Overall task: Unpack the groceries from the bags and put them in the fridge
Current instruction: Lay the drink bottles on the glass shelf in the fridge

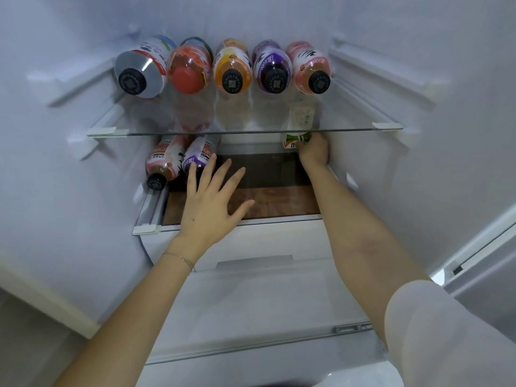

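R hand (314, 152) grips green-white carton (293, 141) under glass shelf (245, 131); L hand (212, 202) spread wide, touching purple bottle (196, 157).

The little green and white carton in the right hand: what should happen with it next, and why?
Probably set it down and let go. The right hand grips the carton at the back right of the lower shelf, just under the upper glass shelf, where the surface looks bare; the pink bottle and the purple bottle lie far left. Whether it already rests there, I cannot tell.
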### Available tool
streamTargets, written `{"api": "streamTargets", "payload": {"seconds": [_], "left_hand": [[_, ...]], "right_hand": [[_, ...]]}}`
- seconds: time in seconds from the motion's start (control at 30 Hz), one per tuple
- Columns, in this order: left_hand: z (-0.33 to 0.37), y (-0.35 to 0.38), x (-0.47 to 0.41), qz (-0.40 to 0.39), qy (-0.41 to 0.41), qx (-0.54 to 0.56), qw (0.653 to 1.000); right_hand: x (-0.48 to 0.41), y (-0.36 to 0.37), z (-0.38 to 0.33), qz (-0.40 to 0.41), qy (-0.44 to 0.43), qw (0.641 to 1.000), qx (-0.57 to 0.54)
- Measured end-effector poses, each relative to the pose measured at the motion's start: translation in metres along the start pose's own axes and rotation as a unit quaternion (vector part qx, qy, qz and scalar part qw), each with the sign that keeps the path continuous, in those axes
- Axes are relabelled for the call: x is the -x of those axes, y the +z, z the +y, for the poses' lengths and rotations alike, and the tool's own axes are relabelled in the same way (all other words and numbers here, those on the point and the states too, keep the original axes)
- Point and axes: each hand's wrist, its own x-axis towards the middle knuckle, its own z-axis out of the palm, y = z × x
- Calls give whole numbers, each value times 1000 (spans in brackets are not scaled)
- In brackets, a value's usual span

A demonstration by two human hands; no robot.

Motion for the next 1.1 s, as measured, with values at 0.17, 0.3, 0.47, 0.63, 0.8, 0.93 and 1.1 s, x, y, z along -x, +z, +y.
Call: {"api": "streamTargets", "payload": {"seconds": [0.17,0.3,0.47,0.63,0.8,0.93,1.1], "left_hand": [[0,-1,1,12,0,1,1000],[1,-1,1,7,-5,-2,1000],[2,-8,2,-23,-15,-8,1000],[0,-19,7,-51,-14,-13,998],[-2,-44,18,-39,-1,8,999],[3,-72,25,-5,28,35,999],[18,-102,41,-12,65,106,992]], "right_hand": [[3,3,2,0,11,1000,-14],[17,0,-2,19,0,999,-27],[40,-9,0,-4,-48,998,50],[88,-39,-7,-71,-95,983,141],[148,-74,-22,-72,-140,966,205],[203,-100,-39,-49,-152,957,244],[277,-138,-58,-12,-174,949,262]]}}
